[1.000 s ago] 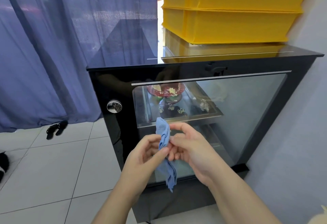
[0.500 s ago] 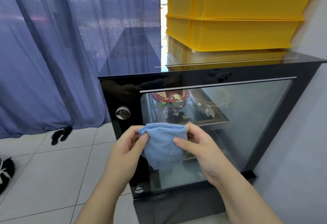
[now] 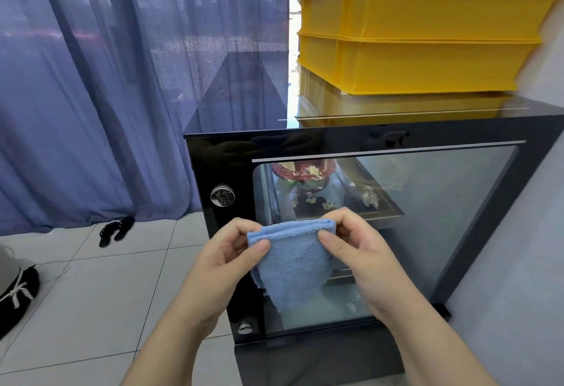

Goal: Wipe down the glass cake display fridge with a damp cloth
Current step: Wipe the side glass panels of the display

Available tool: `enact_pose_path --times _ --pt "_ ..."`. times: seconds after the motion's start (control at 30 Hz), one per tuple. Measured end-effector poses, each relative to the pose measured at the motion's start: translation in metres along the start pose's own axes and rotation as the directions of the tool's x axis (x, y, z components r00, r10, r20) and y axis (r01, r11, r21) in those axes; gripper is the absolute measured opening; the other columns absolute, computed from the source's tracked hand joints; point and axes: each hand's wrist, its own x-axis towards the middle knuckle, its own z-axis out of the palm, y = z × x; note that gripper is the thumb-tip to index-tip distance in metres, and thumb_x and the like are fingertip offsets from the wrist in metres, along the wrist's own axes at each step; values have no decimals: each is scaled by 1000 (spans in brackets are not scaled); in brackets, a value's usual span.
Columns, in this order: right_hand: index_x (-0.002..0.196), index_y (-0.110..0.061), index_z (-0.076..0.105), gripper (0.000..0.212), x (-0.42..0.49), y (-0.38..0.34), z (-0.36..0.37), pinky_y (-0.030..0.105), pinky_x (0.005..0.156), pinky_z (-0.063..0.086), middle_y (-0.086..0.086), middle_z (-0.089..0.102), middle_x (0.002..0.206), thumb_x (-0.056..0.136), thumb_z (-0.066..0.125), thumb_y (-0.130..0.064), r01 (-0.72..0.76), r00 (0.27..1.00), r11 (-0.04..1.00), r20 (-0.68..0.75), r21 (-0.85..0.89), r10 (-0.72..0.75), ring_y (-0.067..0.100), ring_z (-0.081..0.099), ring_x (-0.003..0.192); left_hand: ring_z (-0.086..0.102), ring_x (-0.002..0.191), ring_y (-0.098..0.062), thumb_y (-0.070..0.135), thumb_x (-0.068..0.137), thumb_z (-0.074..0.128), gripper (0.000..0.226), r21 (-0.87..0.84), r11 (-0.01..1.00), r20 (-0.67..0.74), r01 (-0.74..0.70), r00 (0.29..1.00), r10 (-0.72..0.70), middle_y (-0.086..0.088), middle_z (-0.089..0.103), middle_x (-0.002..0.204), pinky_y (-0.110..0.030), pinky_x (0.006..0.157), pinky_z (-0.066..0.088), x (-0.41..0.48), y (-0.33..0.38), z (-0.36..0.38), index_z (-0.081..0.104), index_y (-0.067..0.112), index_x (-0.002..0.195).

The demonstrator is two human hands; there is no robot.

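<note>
Pinching the blue cloth (image 3: pixel 293 266) by its top corners, my left hand (image 3: pixel 222 260) and right hand (image 3: pixel 363 260) hold it spread just before the display fridge (image 3: pixel 451 227) glass. Atop the fridge sit stacked yellow crates (image 3: pixel 421 41)

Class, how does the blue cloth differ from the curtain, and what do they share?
The cloth is pale blue and fluffy; the curtain is darker, purplish and sheer. The cloth is folded, pinched by the left hand and right hand; the curtain hangs in pleats to the floor. Both are blue fabric.
</note>
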Motion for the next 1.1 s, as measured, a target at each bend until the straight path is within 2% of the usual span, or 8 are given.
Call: enact_pose_path --times 0.27,0.43,0.57,0.7,0.9,0.97,1.03,1.1 --pt "85 -26 64 24 3 -5 -7 24 64 49 -2 67 83 88 61 -3 68 997 996 -27 -50 -70 10 59 77 61 66 -8 9 65 74 13 -28 999 -109 -26 994 23 -3 67 68 -13 60 48 7 6 2 66 19 67" --pt "83 -28 62 5 7 -2 -11 40 70 54 -13 55 80 83 65 -25 94 987 924 -89 -371 -136 11 52 77 62 74 -7 17 70 69 9 34 999 -71 5 997 -3 0 69 77 -13 64 47 10 6 -2 70 25 72" --pt "85 -22 55 10 14 -1 -6 27 56 43 3 55 51 91 58 -16 -18 988 961 -155 -275 -26 13 47 50 61 78 -6 12 80 68 16 148 989 -85 15 996 -3 3 69 81 -14 67 47 22 2 -1 70 27 75" --pt "93 -15 51 3 46 -2 10 26 54 51 15 70 72 96 52 -14 -3 965 998 -261 64 20 24 66 61 61 74 -3 16 86 65 11 437 897 -240 -64 953 185 9 68 80 -19 71 49 53 10 4 68 25 82" --pt "100 -23 48 16 97 13 38 35 73 58 10 71 82 94 55 -10 239 889 962 -429 133 -162 22 71 77 58 74 6 19 87 64 6 635 766 -348 -101 848 399 14 65 79 -4 65 43 92 25 2 64 25 86" --pt "102 -31 43 32 99 26 45 30 76 57 6 71 83 91 57 -4 331 845 942 -460 50 -273 18 70 80 58 73 5 21 86 65 4 647 757 -353 -93 843 405 14 64 79 -6 64 44 94 22 -1 64 25 87" --pt "100 -35 43 35 100 40 48 23 76 52 -5 64 90 90 59 -6 419 786 879 -394 -226 -476 8 63 83 58 69 -1 27 84 67 7 645 759 -371 -89 832 413 11 63 78 -14 61 47 91 22 -7 63 24 88" --pt "106 -27 47 23 106 54 47 25 76 49 -6 53 96 91 55 -12 469 712 683 -219 -559 -668 7 52 86 56 68 -5 28 83 68 11 666 738 -392 -108 791 470 9 61 77 -13 60 45 85 23 -18 60 22 88"
